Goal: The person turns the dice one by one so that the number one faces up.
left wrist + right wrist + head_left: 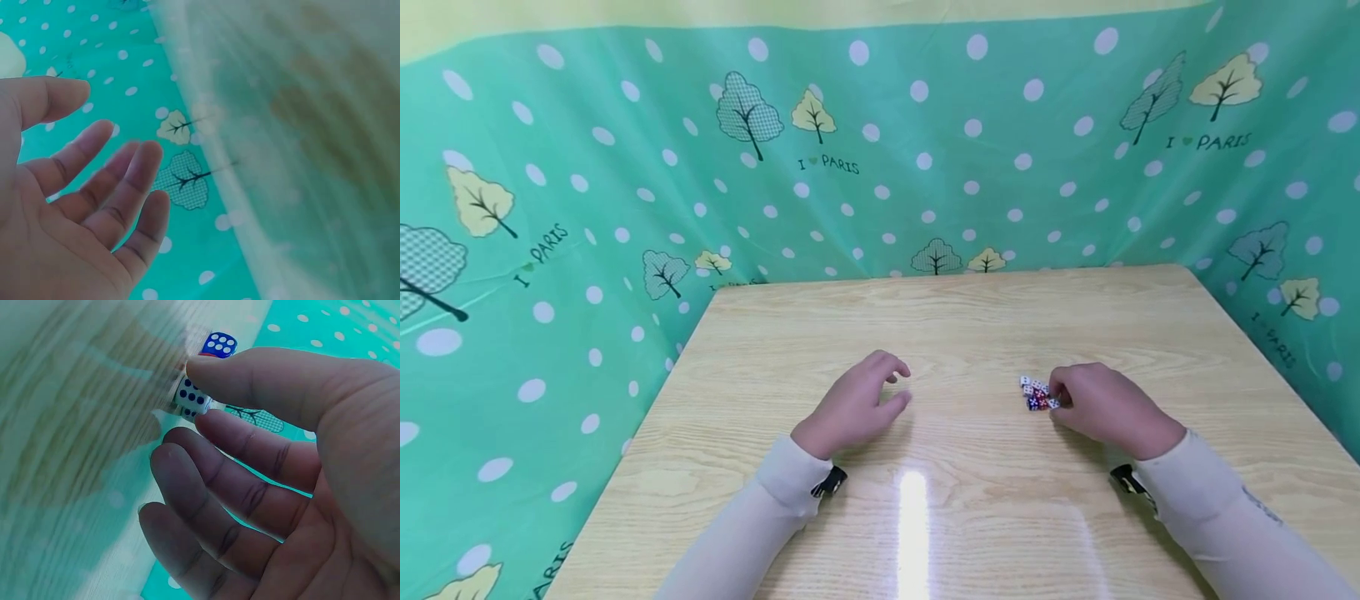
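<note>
A small cluster of dice lies right of the table's centre in the head view: white dice (1026,381), a blue die (1032,403) and red ones among them. At the cluster's right side my right hand (1108,408) has thumb and index finger at a white die (1054,403). In the right wrist view the right hand (262,462) pinches this white die (190,395), its other fingers loosely bent, with a blue die (219,344) just beyond the thumb. My left hand (857,404) holds nothing, fingers spread and slightly bent in the left wrist view (87,187).
The light wooden table (820,333) stands against a green dotted cloth (880,150) with printed trees, which rises behind it and at both sides. A bright reflection lies on the tabletop between the forearms.
</note>
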### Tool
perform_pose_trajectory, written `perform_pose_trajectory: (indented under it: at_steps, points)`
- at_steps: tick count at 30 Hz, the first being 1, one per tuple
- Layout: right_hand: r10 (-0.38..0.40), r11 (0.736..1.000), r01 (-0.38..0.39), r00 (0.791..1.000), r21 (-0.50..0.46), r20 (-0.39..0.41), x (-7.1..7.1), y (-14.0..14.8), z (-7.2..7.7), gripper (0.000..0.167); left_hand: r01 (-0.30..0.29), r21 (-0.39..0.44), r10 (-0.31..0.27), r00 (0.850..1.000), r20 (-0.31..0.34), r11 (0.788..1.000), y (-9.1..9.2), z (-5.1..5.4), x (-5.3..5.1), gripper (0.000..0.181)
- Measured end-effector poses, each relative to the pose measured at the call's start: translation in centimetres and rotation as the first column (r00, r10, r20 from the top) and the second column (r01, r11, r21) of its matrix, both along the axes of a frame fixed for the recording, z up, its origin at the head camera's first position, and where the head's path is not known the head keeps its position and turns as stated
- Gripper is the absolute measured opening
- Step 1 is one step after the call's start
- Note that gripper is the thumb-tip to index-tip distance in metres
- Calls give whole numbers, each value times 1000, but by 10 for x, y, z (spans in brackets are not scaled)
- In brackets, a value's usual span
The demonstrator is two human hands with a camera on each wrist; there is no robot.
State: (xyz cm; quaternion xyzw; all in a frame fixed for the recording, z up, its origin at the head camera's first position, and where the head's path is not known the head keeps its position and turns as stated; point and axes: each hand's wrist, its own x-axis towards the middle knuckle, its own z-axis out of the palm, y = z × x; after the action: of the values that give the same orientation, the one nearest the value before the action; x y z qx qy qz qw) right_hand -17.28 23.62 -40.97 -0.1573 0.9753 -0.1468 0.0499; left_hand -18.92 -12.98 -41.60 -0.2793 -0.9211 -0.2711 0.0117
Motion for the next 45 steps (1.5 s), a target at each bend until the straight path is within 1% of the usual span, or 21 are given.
perform_pose_trajectory:
  at_steps: [5,9,14,21,25,29,36,41,45]
  points:
    - [5,1000,-5,1000,4,-1,0,2,-3,14,8,-8,-8,999,-48,1000,3,3,-5,37]
    - [14,1000,-14,1000,11,-1,-1,2,-4,14,15,-7,-15,999,-41,1000,5,6,-8,38]
    - [22,1000,-22,1000,14,7,-1,2,-2,11,5,-23,-5,1000,-29,1000,6,5,-9,37]
    - [25,999,-26,1000,25,12,4,-2,3,9,-4,-36,3,1000,-21,999,3,6,-7,38]
    - [38,999,-38,999,34,-7,7,-5,5,7,-7,-32,6,1000,-30,999,1,9,-7,36]
    - [55,998,-54,998,43,-20,9,-8,5,9,-12,-27,11,999,-50,1000,-2,11,-9,35]
    - [106,994,-104,994,32,-38,14,-15,7,15,-25,-4,25,998,-56,1000,-8,16,-14,38]
    - [186,983,-185,979,19,-78,18,-24,8,21,-61,4,61,997,-41,998,-14,22,-16,36]
    - [230,973,-226,967,41,-112,20,-31,8,20,-82,-2,82,996,-24,997,-19,23,-18,34]
